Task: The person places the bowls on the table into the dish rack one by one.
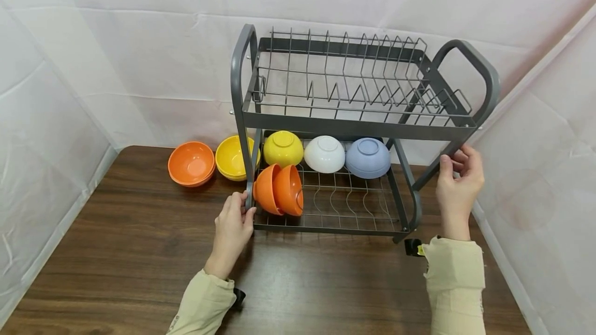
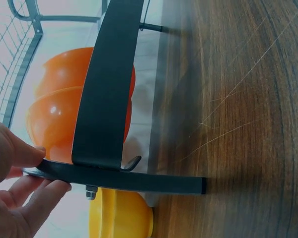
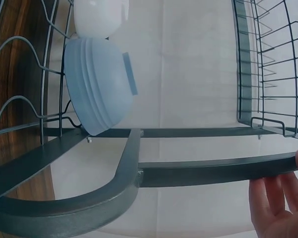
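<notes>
A two-tier dark grey dish rack [image 1: 326,230] stands on the table between my hands. My left hand [image 1: 233,226] pinches its front left upright near the bottom, thumb on one side and fingers on the other. On the opposite side my right hand [image 1: 460,182] grips the right side post under the upper tier. Two orange bowls [image 1: 289,190] lean on their sides at the lower tier's front left. Behind them, upside down in a row, sit a yellow bowl [image 1: 283,148], a white bowl [image 1: 324,154] and a blue bowl [image 3: 97,84].
Left of the rack, on the brown wooden table [image 1: 139,252], stand upright orange bowls [image 1: 192,163] and yellow bowls [image 1: 231,158], each seemingly stacked. The upper tier [image 1: 344,74] has wire dividers. White cloth [image 1: 153,56] hangs behind and at both sides.
</notes>
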Action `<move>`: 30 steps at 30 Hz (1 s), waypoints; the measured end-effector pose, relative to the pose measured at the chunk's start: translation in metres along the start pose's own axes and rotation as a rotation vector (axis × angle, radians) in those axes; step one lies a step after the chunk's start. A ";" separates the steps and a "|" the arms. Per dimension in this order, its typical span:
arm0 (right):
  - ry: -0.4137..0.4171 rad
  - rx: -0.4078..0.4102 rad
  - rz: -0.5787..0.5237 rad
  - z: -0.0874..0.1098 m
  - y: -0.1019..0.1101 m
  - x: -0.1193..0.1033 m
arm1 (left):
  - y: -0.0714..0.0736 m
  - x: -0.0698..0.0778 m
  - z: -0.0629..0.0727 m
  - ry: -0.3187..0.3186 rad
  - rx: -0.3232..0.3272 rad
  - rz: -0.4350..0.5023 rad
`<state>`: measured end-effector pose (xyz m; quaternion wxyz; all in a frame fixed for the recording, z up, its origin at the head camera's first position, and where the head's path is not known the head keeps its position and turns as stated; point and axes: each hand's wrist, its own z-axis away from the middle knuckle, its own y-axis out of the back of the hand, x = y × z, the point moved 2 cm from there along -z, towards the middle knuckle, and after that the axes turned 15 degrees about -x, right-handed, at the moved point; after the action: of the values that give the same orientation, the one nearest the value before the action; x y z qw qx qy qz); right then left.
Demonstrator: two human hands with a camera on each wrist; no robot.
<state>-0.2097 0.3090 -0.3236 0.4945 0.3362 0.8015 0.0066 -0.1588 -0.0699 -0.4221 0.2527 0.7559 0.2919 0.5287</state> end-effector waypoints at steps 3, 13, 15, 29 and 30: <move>-0.003 -0.013 -0.004 0.000 0.001 -0.002 | 0.001 0.001 0.000 -0.016 -0.018 -0.028; -0.026 -0.030 -0.005 -0.001 0.001 -0.001 | 0.026 0.002 -0.007 -0.150 -0.110 -0.143; -0.027 -0.030 0.000 0.000 0.002 -0.001 | 0.036 0.000 -0.012 -0.151 -0.119 -0.159; -0.037 -0.026 0.012 -0.001 0.002 -0.001 | 0.091 -0.069 -0.082 0.157 -0.050 -0.297; -0.037 -0.026 0.012 -0.001 0.002 -0.001 | 0.092 -0.076 -0.085 0.196 -0.065 -0.295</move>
<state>-0.2089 0.3104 -0.3217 0.5135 0.3344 0.7902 0.0138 -0.2439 -0.1818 -0.3810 0.3223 0.6410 0.4055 0.5664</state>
